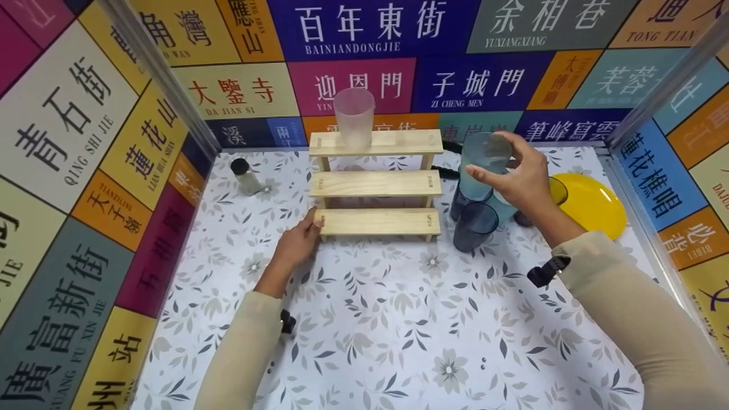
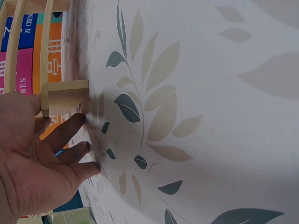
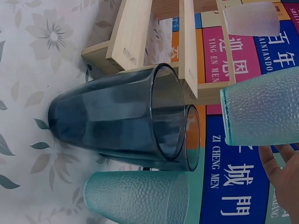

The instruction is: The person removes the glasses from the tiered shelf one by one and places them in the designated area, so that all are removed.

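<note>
My right hand [image 1: 527,173] grips a textured teal glass [image 1: 484,159], thumb on the near side and fingers behind it. This glass is held upright above a group of glasses, beside the right end of a three-step wooden rack [image 1: 376,183]. In that group, a dark blue glass [image 3: 112,116] stands in front, with another dark blue glass [image 1: 457,206] behind and a second teal glass [image 3: 135,193] beside them. My left hand [image 1: 299,242] pinches the left end of the rack's lowest step, its other fingers spread near the leg [image 2: 67,86]. A frosted clear glass [image 1: 354,119] stands on the top step.
A yellow plate [image 1: 595,205] lies at the right, with an amber glass [image 1: 558,191] in front of its left edge. A small bottle [image 1: 248,177] with a black cap stands back left. Printed panels [image 1: 370,31] wall in the floral tabletop [image 1: 398,319].
</note>
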A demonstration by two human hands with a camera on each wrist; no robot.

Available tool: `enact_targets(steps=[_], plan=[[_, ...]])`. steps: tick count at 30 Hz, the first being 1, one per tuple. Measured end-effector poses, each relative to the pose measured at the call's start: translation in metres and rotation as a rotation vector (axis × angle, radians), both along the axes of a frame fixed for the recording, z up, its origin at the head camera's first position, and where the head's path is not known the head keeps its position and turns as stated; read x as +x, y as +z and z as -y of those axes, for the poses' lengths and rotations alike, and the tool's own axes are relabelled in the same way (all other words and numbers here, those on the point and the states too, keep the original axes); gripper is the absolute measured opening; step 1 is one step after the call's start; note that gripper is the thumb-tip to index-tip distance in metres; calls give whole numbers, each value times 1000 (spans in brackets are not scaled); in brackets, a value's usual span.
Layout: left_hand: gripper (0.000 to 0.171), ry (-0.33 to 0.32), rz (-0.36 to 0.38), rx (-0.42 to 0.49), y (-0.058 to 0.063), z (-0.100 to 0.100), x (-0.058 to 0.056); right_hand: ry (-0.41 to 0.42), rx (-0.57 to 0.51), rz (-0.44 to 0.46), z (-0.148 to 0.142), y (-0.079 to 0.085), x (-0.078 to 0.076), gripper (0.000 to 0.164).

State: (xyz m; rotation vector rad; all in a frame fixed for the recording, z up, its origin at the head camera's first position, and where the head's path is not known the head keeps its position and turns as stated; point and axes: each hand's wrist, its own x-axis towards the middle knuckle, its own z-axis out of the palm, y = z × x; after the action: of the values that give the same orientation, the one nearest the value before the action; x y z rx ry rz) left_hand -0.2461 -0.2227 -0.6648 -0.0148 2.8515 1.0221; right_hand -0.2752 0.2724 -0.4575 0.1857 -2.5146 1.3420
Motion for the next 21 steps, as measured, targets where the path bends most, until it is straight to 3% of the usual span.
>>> enact_targets(steps=[4,8,11,14,18,21], plan=[[74,-18,-28,-8,-2,1,1,-7,3,20,-9,-1,7,77],[71,-7,11,-19,17,-7,9,-29,5,39,-17,-4,13,77],[67,-1,57,-10,45,-17,21,-37,5,34,-23,-6,16,75],[64,9,63,-10,56,-22,27,-32,-9,9,-28,-8,20,73],[63,26,66,-6,56,-22,26,-27,-21,8,-34,-9,25,73],[67,22,44,-9,40,-16,18,-36,-17,41,-38,-10,30,75]])
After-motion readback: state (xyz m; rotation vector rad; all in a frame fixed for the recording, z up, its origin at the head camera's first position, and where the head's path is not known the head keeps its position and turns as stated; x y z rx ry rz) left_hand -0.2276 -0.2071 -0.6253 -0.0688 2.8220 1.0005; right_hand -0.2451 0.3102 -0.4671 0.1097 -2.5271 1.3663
